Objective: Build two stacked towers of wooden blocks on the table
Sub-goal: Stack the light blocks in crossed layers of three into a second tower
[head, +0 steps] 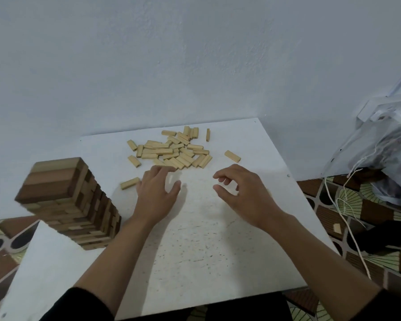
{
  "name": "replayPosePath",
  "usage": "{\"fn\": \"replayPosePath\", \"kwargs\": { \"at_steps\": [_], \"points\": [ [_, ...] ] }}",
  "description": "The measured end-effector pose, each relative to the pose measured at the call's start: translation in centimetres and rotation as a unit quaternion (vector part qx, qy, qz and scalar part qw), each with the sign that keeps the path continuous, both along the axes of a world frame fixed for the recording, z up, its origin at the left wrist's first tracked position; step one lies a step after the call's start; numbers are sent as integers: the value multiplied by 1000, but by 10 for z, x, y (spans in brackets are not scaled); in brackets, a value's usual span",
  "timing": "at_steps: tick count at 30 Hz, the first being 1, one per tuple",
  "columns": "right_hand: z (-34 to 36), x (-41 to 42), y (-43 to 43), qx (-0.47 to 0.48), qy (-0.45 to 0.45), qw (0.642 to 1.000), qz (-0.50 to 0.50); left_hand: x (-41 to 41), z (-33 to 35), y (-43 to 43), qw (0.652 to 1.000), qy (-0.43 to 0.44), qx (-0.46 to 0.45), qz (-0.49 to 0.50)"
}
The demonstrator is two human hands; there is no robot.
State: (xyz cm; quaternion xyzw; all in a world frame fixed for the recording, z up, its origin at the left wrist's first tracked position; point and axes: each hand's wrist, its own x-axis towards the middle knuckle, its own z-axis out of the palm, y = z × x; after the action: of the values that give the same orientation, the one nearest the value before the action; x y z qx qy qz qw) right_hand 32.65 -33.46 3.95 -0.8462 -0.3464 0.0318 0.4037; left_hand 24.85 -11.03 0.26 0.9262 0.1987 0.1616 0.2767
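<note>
1. Firstly, at the left edge of the white counter [195, 251] stands a tall tower [63, 202] of stacked wooden blocks, with layers of dark and pale wood laid crosswise.
2. Just right of the tower, a single pale block [129, 183] lies flat, close beside the outer edge of the left hand; I cannot tell if they touch.
3. Next, the left hand [156, 193] is held palm down with fingers straight and spread wide, holding nothing. Its fingertips reach the near rim of the loose pile.
4. Toward the far edge, around the middle, lies the pile of loose pale blocks [174, 150], jumbled flat, with a few strays on its left side. One thin block [208, 135] lies a little apart at the pile's far right.
5. Over the counter right of centre is the right hand [243, 195], fingers loosely curled, thumb and forefinger apart, nothing between them.
6. Beyond that hand, toward the right edge, a lone block [232, 156] lies flat, apart from the pile.
7. Off the right edge, a clear plastic bag [384, 144] and white string [347, 223] sit over a patterned floor [368, 214], where one small block [337, 228] lies.
</note>
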Motion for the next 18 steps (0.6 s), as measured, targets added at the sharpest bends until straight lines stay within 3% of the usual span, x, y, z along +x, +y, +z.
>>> {"fn": "replayPosePath", "kwargs": {
  "at_steps": [11, 18],
  "points": [
    [-19, 0, 86, -86, -4, 996, 14, 21, -46, 32, 982, 136, 124, -51],
    [-28, 13, 122, -168, -49, 984, 31, 1, -39, 26, 986, 116, 110, -55]
  ]
}}
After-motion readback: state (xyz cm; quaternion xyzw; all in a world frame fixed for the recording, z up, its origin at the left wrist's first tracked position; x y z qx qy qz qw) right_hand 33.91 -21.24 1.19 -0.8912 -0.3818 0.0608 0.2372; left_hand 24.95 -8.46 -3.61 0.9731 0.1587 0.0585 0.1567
